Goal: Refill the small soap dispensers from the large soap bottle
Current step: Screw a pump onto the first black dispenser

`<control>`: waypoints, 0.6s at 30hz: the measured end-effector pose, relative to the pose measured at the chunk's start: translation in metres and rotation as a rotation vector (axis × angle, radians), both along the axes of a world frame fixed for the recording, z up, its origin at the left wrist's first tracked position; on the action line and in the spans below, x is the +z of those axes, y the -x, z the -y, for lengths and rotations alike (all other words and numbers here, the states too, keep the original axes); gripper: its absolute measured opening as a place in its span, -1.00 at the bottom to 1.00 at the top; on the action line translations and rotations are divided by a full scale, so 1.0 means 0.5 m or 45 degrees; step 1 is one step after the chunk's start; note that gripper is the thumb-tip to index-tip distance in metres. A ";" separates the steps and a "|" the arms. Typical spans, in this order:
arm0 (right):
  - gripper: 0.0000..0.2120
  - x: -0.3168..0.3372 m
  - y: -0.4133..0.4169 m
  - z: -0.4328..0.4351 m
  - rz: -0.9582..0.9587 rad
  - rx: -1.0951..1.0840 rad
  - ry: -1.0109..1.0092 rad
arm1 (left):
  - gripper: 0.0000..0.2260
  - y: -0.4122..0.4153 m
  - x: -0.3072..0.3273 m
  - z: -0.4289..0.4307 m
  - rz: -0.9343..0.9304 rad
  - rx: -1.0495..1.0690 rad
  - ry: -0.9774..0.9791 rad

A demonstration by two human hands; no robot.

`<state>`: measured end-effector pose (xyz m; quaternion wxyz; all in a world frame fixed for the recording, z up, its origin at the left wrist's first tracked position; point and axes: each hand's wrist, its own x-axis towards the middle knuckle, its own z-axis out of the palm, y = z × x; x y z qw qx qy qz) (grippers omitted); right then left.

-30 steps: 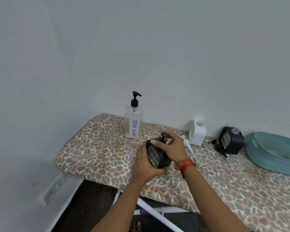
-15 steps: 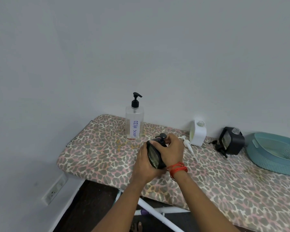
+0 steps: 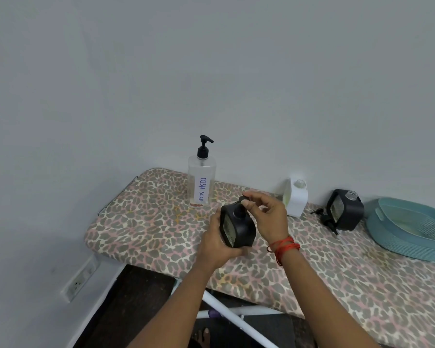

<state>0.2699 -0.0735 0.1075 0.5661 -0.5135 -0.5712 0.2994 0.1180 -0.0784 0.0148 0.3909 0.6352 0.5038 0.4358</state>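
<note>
Here, black dispenser (image 3: 237, 229) upright, pump uppermost.

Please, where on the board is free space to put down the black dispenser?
Bare cover lies left of the left hand, in front of the large soap bottle, and below the teal basket. Crowded: the back edge, around the white dispenser.

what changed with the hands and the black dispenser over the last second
The right hand shifted from covering the black dispenser's top to pinching its pump head from the right, exposing the top. The left hand kept holding the body. The dish soap bottle, white dispenser and basket stayed put.
</note>
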 end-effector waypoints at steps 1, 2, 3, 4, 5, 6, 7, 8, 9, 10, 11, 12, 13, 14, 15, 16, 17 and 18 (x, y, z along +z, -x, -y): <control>-0.82 0.003 -0.003 -0.006 -0.022 0.053 0.029 | 0.04 0.001 -0.001 -0.002 0.040 -0.024 0.016; -0.83 0.007 -0.008 -0.012 -0.042 0.120 0.067 | -0.01 0.002 -0.003 -0.003 0.087 -0.048 0.038; -0.83 0.011 -0.013 -0.018 -0.053 0.192 0.104 | -0.08 0.002 -0.005 -0.004 0.121 -0.068 0.050; -0.81 0.015 -0.019 -0.023 -0.055 0.254 0.134 | -0.15 0.003 -0.004 -0.002 0.138 -0.081 0.047; -0.80 0.019 -0.023 -0.028 -0.047 0.296 0.152 | -0.22 0.003 -0.001 0.000 0.140 -0.085 0.038; -0.79 0.020 -0.027 -0.032 -0.031 0.319 0.160 | -0.25 0.002 0.004 0.003 0.146 -0.088 0.033; -0.79 0.021 -0.029 -0.035 -0.011 0.329 0.163 | -0.27 0.001 0.009 0.005 0.158 -0.096 0.029; -0.78 0.021 -0.030 -0.036 0.004 0.330 0.164 | -0.28 0.001 0.010 0.005 0.172 -0.107 0.025; -0.78 0.022 -0.031 -0.036 0.014 0.327 0.163 | -0.29 0.000 0.010 0.004 0.190 -0.120 0.024; -0.76 0.022 -0.033 -0.034 0.015 0.321 0.163 | -0.28 0.000 0.008 0.002 0.210 -0.129 0.031; -0.73 0.022 -0.037 -0.029 0.006 0.307 0.168 | -0.27 0.000 0.005 -0.001 0.225 -0.129 0.043; -0.71 0.019 -0.044 -0.020 -0.008 0.276 0.177 | -0.26 0.001 0.002 -0.003 0.239 -0.125 0.055; -0.70 0.012 -0.053 -0.009 -0.011 0.219 0.185 | -0.26 0.002 -0.001 -0.004 0.252 -0.120 0.068; -0.71 -0.001 -0.067 0.004 0.011 0.138 0.195 | -0.27 0.002 -0.002 -0.005 0.264 -0.113 0.082; -0.74 -0.023 -0.083 0.020 0.061 0.042 0.212 | -0.27 0.003 -0.002 -0.005 0.271 -0.100 0.093; -0.78 -0.051 -0.103 0.038 0.125 -0.063 0.240 | -0.27 0.003 -0.003 -0.004 0.273 -0.087 0.104; -0.80 -0.082 -0.126 0.057 0.185 -0.169 0.281 | -0.28 0.002 -0.003 -0.003 0.273 -0.073 0.112; -0.79 -0.113 -0.150 0.078 0.225 -0.261 0.332 | -0.31 0.001 -0.004 0.000 0.268 -0.055 0.115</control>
